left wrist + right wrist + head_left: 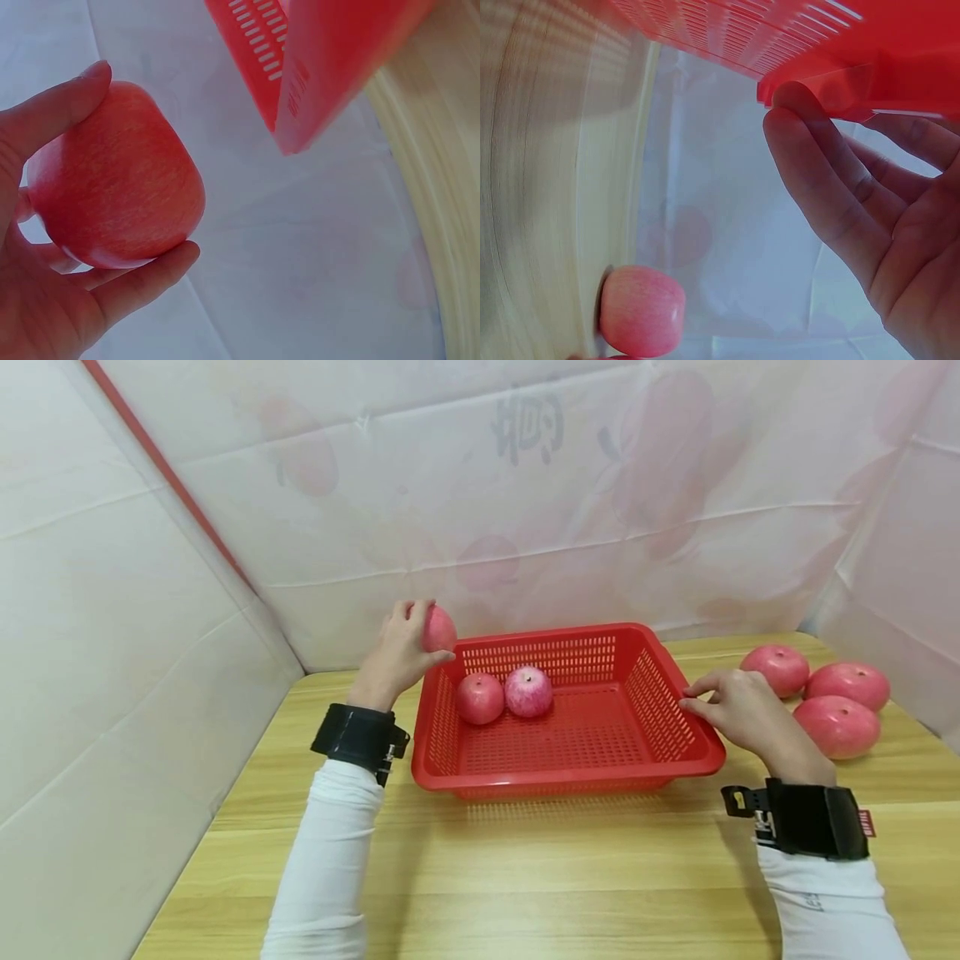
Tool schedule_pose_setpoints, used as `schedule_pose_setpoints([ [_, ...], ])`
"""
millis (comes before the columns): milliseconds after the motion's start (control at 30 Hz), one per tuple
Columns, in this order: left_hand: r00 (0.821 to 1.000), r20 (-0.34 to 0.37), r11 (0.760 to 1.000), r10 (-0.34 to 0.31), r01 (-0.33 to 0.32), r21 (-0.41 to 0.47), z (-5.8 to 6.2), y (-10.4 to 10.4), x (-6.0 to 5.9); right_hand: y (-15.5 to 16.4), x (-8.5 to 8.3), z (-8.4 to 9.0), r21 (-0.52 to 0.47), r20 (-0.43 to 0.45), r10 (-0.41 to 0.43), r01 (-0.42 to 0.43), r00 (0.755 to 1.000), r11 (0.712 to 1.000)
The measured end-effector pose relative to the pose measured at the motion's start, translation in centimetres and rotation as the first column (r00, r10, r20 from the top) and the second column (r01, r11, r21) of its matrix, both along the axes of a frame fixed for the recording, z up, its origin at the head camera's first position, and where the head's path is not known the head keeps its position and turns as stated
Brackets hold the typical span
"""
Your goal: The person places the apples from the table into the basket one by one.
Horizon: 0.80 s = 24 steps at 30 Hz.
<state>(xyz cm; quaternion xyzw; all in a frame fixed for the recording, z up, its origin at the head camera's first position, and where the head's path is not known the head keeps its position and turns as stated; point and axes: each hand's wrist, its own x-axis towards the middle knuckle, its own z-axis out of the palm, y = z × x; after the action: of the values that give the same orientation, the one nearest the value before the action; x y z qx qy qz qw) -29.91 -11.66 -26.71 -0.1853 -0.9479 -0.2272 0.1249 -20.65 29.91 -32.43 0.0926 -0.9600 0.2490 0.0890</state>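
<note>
My left hand (397,652) grips a red apple (440,630) above the far-left corner of a red plastic basket (570,778). The left wrist view shows the thumb on one side of this apple (124,180) and fingers on the other. Inside the basket, toward its left end, a plain red apple (480,699) sits beside a streaked pink one (528,692) with its stem end up. My right hand (746,714) holds the basket's right rim between thumb and fingers. Up close, the right fingertips (799,124) are at the basket's edge (817,86).
Three more apples (836,727) stand grouped on the wooden table (525,877), just right of my right hand. Behind the table hangs a pale printed cloth (420,510), and more cloth walls (112,652) enclose the sides.
</note>
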Motion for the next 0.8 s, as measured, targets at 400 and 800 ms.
schedule_pose_setpoints([
  [400, 1.000, 0.019, 1.000, -0.012, 0.012, -0.008, -0.3, 1.6, -0.3, 0.1, 0.1, 0.0, -0.024, 0.020, 0.000, 0.000, 1.000, 1.000],
  [800, 0.999, 0.003, 0.999, -0.039, 0.039, -0.012, -0.3, 2.5, -0.3, 0.1, 0.0, 0.0, -0.019, 0.025, 0.000, 0.000, 1.000, 1.000],
])
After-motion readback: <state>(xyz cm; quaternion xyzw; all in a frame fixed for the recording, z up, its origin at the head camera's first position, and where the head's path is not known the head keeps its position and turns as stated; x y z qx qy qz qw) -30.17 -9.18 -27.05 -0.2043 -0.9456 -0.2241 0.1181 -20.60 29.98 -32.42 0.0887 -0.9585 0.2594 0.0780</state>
